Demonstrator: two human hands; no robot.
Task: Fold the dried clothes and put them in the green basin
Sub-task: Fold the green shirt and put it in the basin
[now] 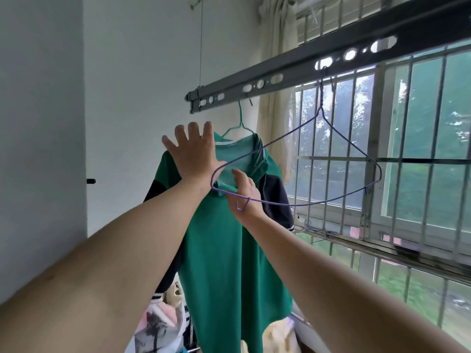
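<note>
With left hand (192, 154) splayed open mid-frame, right hand (244, 189) pinching green shirt (224, 250): best ease collar off teal hanger (240, 123).

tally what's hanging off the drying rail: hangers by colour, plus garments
purple hanger: 1 (empty)
teal hanger: 1 (carries the shirt)
green shirt: 1
total: 3
</note>
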